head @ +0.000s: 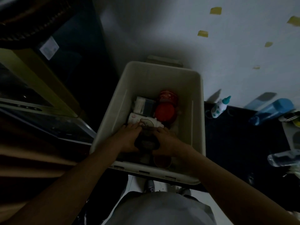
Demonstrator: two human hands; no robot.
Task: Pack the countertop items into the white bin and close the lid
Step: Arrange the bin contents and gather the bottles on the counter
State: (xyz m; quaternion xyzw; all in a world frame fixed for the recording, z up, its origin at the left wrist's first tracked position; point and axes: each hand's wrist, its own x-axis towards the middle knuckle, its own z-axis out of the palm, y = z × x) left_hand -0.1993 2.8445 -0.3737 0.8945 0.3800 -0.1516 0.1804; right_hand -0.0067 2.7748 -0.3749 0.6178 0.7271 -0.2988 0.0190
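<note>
Black countertop beside white bin; grey wall behind.

left hand and right hand round an item in bin, packet behind, perhaps two tins beyond

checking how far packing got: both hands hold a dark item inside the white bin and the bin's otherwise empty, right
No, the white bin is not otherwise empty. The head view shows a red container and a white packet already lying in it. The rest holds: left hand and right hand both hold the dark item inside the bin.
</note>
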